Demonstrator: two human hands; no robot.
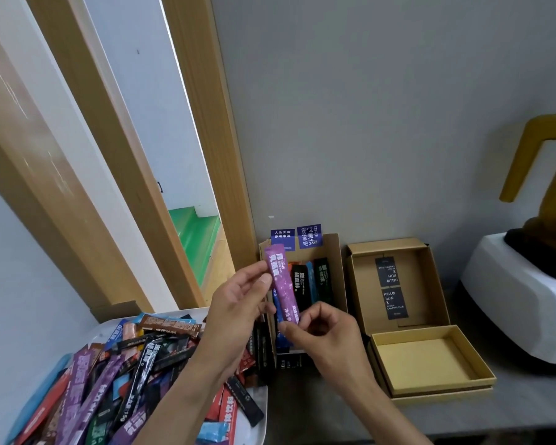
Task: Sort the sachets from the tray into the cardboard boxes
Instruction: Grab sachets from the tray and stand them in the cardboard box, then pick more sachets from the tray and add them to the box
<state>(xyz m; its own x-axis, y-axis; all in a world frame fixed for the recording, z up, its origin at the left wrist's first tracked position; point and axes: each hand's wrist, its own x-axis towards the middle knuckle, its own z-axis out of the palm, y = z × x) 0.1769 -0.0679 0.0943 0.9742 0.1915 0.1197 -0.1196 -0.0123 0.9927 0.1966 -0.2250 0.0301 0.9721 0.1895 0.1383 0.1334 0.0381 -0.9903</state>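
Head view: purple sachet point(283, 284) and right hand point(328, 335) partly hide cardboard box point(337, 271).

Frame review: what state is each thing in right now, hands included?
purple sachet: lifted, held near both ends.
left hand: pinches the sachet's upper part.
right hand: pinches its lower end.
tray: heaped with mixed sachets.
left box: open, several sachets inside.
right box: open, base empty, two dark cards in its lid.
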